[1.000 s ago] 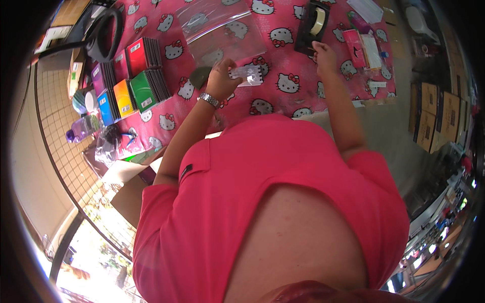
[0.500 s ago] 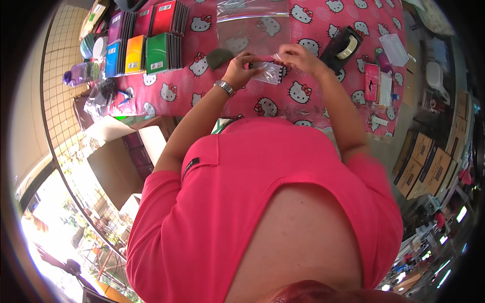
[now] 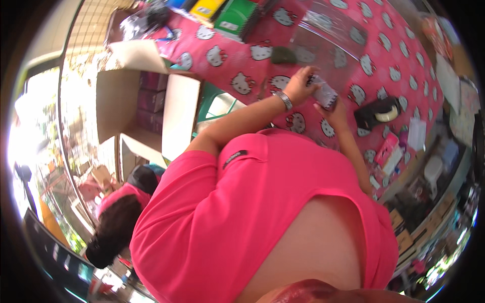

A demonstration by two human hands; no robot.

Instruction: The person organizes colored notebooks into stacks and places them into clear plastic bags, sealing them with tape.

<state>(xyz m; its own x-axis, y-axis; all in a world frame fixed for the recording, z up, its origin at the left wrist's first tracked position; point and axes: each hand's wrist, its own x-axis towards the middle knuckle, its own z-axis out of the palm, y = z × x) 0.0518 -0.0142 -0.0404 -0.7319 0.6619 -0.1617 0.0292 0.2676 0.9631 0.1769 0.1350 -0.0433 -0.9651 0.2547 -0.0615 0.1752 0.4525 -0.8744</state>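
Note:
A small spiral-bound notepad [image 3: 324, 93] in clear plastic is held between my hands above the pink patterned tablecloth. My left hand [image 3: 301, 85], with a metal watch at the wrist, grips its upper left end. Around the lower right end, by the black spiral, my right hand [image 3: 335, 113] is closed. Just beyond my left hand lies a dark green rounded piece [image 3: 283, 55]. A large clear plastic sheet or bag [image 3: 331, 43] is spread on the cloth past the notepad. To the right of my right hand sits a black tape dispenser [image 3: 368, 115].
Green [image 3: 236, 19] and yellow [image 3: 206, 7] spiral notebooks stand at the far left. Beside the table, an open cardboard box [image 3: 115, 106] holds purple packs, near a green stool [image 3: 211, 99]. Another person [image 3: 124, 204] is low at the left. A pink packet [image 3: 386, 147] lies at right.
The view has swung left, bringing the box and another person into sight. My right hand has gone from the plastic's upper edge to the notepad's spiral end. The notepad is now tilted.

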